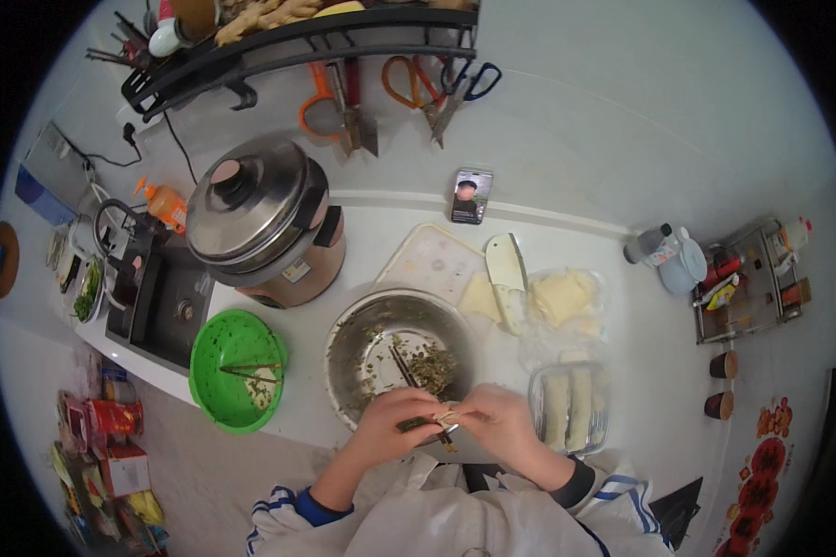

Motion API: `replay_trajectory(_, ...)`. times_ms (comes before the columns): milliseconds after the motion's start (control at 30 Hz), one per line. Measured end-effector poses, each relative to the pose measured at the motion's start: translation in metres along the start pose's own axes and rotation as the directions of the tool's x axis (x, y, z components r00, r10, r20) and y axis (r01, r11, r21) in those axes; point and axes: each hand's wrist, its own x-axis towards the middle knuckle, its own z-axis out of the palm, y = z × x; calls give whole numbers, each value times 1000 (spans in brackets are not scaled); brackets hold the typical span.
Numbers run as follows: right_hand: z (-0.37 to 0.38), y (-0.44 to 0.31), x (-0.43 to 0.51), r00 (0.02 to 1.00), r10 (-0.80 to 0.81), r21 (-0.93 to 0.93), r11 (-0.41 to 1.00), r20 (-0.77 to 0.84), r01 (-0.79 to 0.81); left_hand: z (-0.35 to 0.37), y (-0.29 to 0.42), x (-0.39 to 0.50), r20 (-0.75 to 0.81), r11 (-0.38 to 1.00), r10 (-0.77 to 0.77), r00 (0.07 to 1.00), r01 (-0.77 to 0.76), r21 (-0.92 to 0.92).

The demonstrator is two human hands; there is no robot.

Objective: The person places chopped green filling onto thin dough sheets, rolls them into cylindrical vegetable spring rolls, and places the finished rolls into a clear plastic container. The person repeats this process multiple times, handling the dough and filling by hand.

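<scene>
My left hand (400, 421) and my right hand (494, 425) meet at the near edge of a steel bowl (348, 324), their fingertips pinching a small pale piece of dough wrapper (447, 416) with dark green filling at its left. Inside the bowl, chopped greens filling (432, 369) lies at the right, and chopsticks (405, 369) slant towards the near rim, partly hidden by my hands. To the right, a glass container (605, 432) holds pale rolls (580, 411). Beyond it are a stack of dough sheets (563, 298) on plastic and a white-handled cleaver (507, 261).
A green basin (202, 390) with chopsticks stands left of the bowl, near the sink (157, 306). A large metal cooker (299, 271) is behind them. A pale cutting board (418, 261) lies beyond the bowl, and a phone (471, 196) leans at the wall. Scissors (446, 104) hang above.
</scene>
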Motion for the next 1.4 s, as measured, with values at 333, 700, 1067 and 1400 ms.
replay_trajectory(333, -24, 29, -68, 985, -146, 30, 988, -93, 150, 65, 2, -2, 31, 954, 224, 974, -226, 197)
replay_trajectory(700, -57, 99, -142, 931, 140, -17, 988, -336, -155, 171, 4, 21, 260, 993, -58, 964, 29, 111)
replay_trajectory(1067, -127, 236, -221, 441, 402, 122, 834, -802, -538, 200, -26, 19, 221, 974, -226, 949, 212, 85)
replay_trajectory(1400, -118, 253, -209, 627, 367, -170, 758, -688, -630, 179, -8, 24, 192, 966, -244, 950, 222, 133)
